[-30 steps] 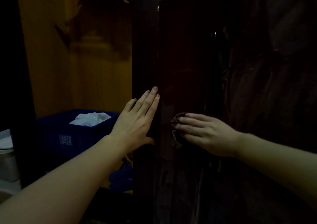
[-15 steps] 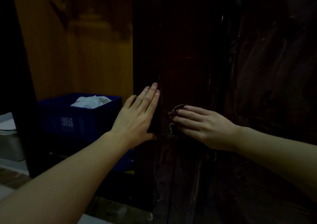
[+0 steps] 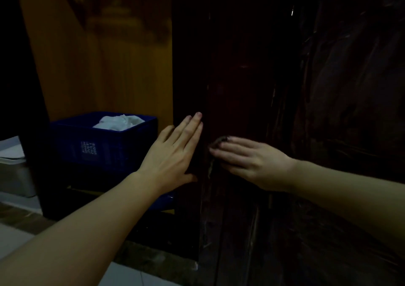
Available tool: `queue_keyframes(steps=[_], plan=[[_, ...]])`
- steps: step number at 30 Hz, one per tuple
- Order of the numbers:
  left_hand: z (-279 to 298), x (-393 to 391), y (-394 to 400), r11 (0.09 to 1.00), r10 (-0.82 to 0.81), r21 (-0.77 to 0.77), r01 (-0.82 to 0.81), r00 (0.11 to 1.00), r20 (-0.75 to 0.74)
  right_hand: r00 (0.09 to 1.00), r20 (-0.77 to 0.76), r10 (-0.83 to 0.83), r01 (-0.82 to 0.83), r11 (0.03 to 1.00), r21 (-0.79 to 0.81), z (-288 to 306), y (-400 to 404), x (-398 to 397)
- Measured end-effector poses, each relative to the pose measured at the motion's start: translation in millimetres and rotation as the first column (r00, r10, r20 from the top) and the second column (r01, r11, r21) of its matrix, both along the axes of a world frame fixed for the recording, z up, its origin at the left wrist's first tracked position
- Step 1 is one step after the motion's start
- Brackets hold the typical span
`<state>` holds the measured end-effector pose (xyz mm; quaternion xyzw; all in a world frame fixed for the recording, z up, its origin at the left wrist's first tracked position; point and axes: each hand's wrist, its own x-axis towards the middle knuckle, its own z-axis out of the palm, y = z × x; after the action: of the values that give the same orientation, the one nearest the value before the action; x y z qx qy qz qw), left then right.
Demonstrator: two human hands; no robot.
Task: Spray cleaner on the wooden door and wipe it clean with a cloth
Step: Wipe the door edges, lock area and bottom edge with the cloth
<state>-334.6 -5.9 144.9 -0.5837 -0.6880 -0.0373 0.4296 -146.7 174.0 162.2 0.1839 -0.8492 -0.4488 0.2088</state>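
right hand point(image 3: 252, 160) is pressing cloth point(image 3: 217, 142) flat-fingered on wooden door point(image 3: 241, 88) | left hand point(image 3: 175, 152) is bracing door edge, fingers straight, holding nothing | door's long axis is running vertical, unwiped wood lying above and below cloth

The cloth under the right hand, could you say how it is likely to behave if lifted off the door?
Probably floppy: the cloth shows crumpled at the fingertips of the right hand, which presses it flat on the wooden door. Likely light, as straight fingers alone hold it there. It may drop if pressure eases.
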Motion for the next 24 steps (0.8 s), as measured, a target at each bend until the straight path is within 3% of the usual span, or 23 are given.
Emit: queue_keyframes(steps=[3, 8, 10, 15, 19, 21, 24], plan=[[1, 6, 4, 1.0, -0.016, 0.018, 0.015, 0.999, 0.029, 0.999, 0.051, -0.015, 0.014, 1.0, 0.022, 3, 9, 23], [-2, 7, 13, 0.999, -0.023, 0.022, 0.023, 1.0, -0.007, 0.966, -0.25, -0.062, 0.047, 0.997, -0.063, 43, 16, 25], [-7, 6, 15, 1.0, -0.014, 0.021, 0.014, 1.0, -0.011, 0.954, -0.289, -0.074, 0.049, 0.994, -0.093, 32, 16, 26], [-19, 6, 18, 1.0, -0.024, -0.012, 0.024, 0.999, 0.042, 0.997, -0.078, -0.018, 0.01, 0.995, -0.102, -49, 15, 34], [-30, 5, 19, 0.999, -0.018, -0.026, 0.02, 0.999, 0.046, 0.999, 0.012, -0.033, 0.034, 0.996, -0.088, -57, 12, 32], [-32, 3, 19, 0.999, -0.032, -0.013, 0.033, 0.999, 0.041, 0.998, -0.06, -0.036, 0.031, 0.996, -0.085, -35, 8, 23], [-35, -2, 17, 0.998, -0.055, 0.003, 0.055, 0.998, 0.014, 0.955, -0.291, -0.064, 0.032, 0.993, -0.114, -6, -1, 1]])
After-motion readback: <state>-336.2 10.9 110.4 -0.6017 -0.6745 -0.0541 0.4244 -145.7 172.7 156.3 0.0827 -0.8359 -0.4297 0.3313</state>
